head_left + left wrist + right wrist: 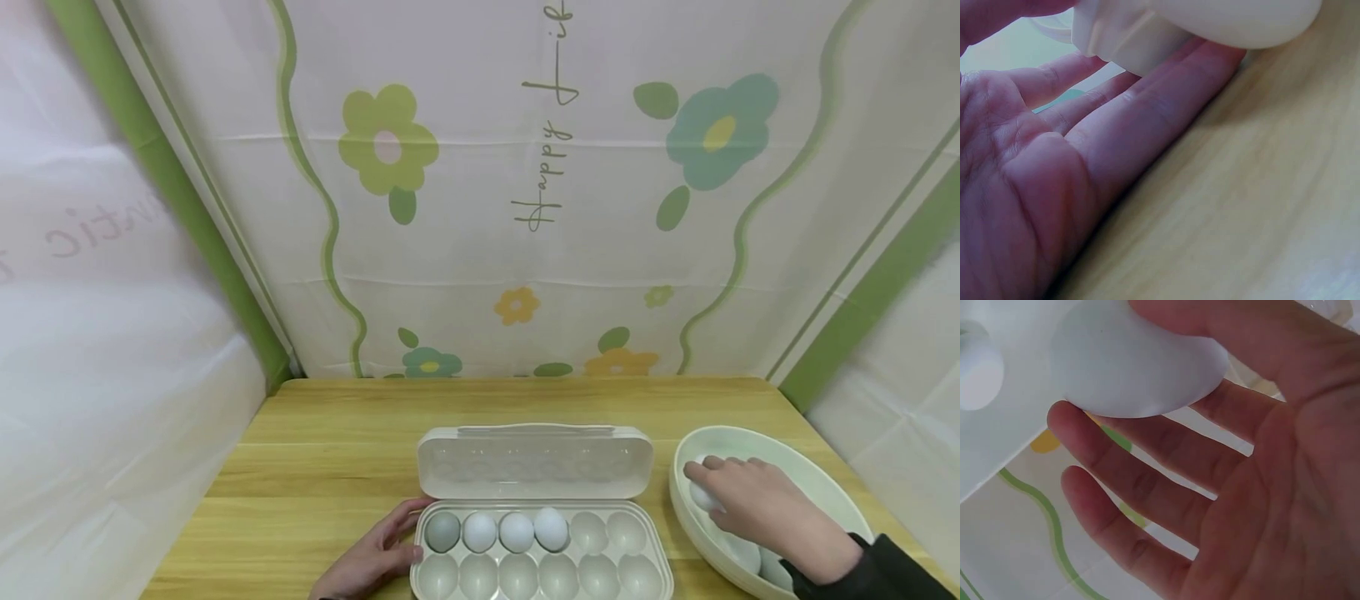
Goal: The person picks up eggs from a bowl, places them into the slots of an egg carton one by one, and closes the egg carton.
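Observation:
My right hand (pixel 757 504) pinches a white egg (pixel 702 497) between thumb and fingers, over the left side of a pale green bowl (pixel 817 475). In the right wrist view that egg (pixel 1135 362) lies against the fingertips, while the little finger stays off it. My left hand (pixel 378 550) rests along the left end of an open egg box (pixel 652 554), thumb on its side and fingers at the back corner. One greenish egg (pixel 442 532) and three white eggs (pixel 517 532) fill the back row's left cups.
More eggs (pixel 772 567) lie in the bowl, partly hidden under the right forearm. The box's clear lid (pixel 532 467) stands raised at the back. A wooden table (pixel 322 467) carries everything, with a flower-printed curtain (pixel 465 250) behind it.

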Demonstrator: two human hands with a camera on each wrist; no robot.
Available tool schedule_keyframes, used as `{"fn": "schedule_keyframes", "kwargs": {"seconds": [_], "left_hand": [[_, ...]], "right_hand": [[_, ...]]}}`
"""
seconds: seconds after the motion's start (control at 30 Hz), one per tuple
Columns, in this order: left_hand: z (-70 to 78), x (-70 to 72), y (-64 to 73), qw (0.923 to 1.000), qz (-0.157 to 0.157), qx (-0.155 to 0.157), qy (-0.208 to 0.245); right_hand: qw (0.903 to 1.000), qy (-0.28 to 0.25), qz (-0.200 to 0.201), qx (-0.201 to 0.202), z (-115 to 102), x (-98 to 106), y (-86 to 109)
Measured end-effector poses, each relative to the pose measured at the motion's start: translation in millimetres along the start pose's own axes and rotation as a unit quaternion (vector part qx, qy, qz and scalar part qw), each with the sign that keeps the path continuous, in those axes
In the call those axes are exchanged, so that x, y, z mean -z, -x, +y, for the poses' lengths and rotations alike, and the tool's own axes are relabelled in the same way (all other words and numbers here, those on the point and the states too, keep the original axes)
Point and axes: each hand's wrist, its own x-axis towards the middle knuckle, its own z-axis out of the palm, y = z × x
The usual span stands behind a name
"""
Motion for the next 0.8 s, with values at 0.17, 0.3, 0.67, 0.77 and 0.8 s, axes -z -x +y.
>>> {"fn": "schedule_keyframes", "kwargs": {"seconds": [0.17, 0.3, 0.67, 0.77, 0.8], "left_hand": [[0.3, 0.2, 0.1, 1.0000, 0.004, 0.000, -0.002], [0.4, 0.1, 0.0, 1.0000, 0.003, 0.004, 0.005], [0.6, 0.1, -0.2, 0.9999, 0.005, 0.010, 0.005], [0.4, 0.1, -0.3, 0.9999, 0.006, 0.008, 0.003], [0.3, 0.2, -0.4, 1.0000, 0.006, 0.007, 0.002]], "right_hand": [[0.9998, 0.007, 0.015, 0.012, -7, 8, -0.6], [0.9989, 0.008, 0.036, 0.030, -13, 12, -0.5], [0.9953, 0.000, 0.075, 0.061, -21, 14, -1.3], [0.9948, -0.005, 0.081, 0.061, -25, 14, -1.2], [0.9948, -0.008, 0.082, 0.059, -26, 14, -1.0]]}}
